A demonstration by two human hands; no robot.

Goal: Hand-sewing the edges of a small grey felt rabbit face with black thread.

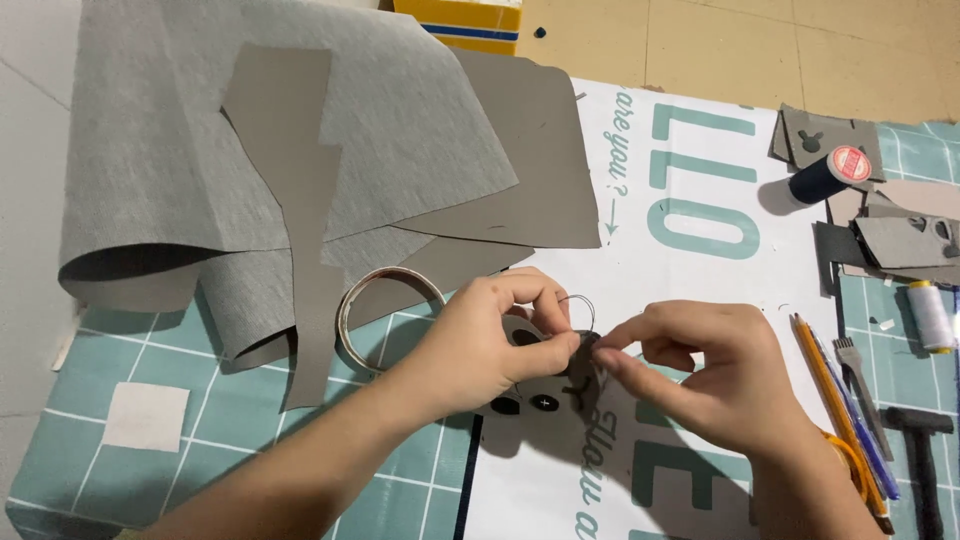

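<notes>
2 bare hands [480, 340], sleeveless forearms

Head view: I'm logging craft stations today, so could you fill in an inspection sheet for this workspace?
Surface: teal grid cutting mat with a white printed sheet over it.
Job's things: small dark piece pinched between both hands, a thin thread looping above it; two black buttons lie below.
Clutter: grey felt sheets, tape roll, navy thread spool, white spool, pencils, felt scraps.
Grippers: left hand and right hand both pinch the piece.
Cables: nothing seen.
Surroundings: tan floor, yellow box.
</notes>
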